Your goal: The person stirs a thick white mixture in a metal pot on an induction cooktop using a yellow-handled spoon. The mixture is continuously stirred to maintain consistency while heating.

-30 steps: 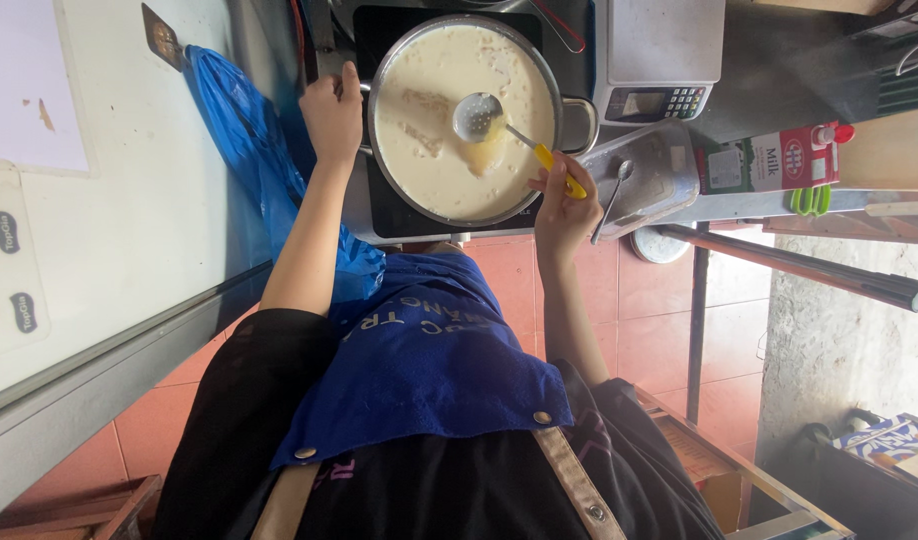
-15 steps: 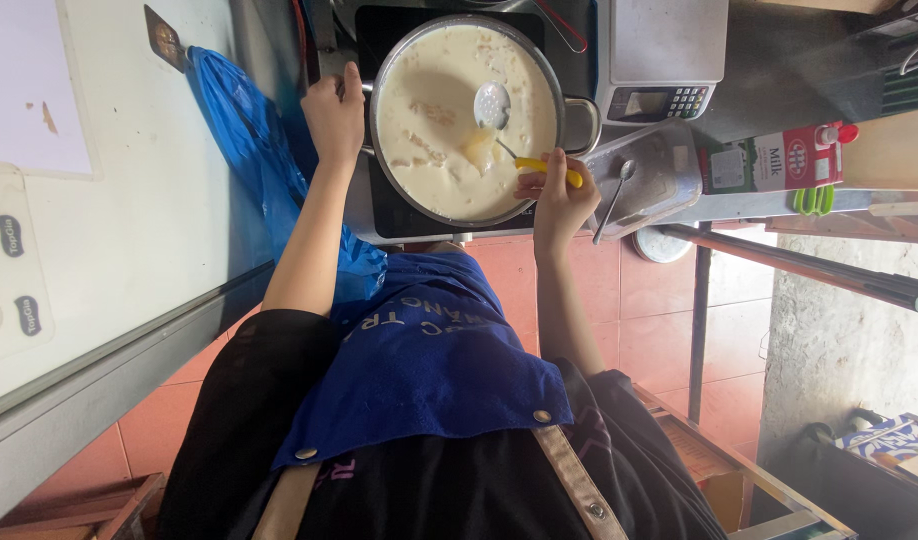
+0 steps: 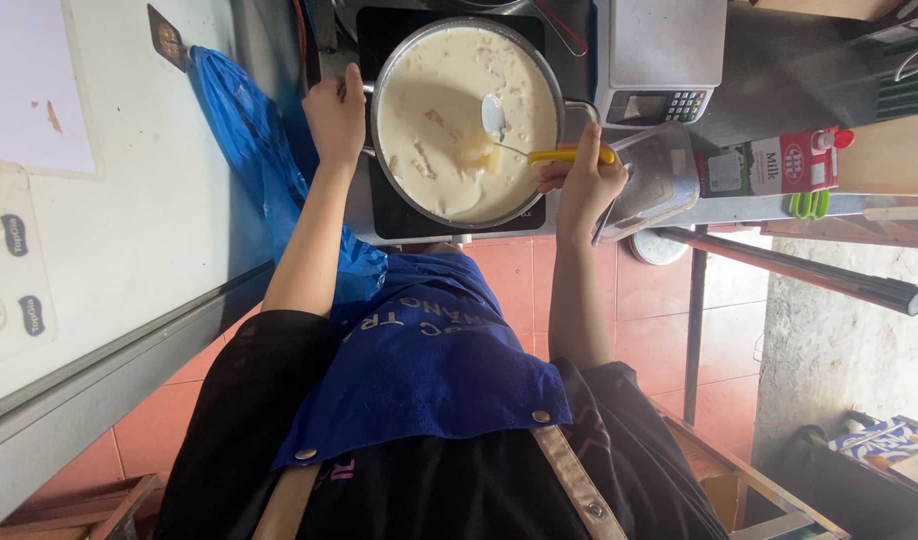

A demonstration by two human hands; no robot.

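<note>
My right hand [image 3: 584, 180] is clenched on the yellow-handled spoon [image 3: 509, 135] — its bowl in the creamy pot [image 3: 464, 120] — while my left hand [image 3: 334, 115] grips the pot's rim.

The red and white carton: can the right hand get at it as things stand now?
Probably yes, but not freely. The carton lies beyond the right hand, away from the pot, with only a clear container between them. The hand is closed on the yellow-handled spoon, though.
</note>
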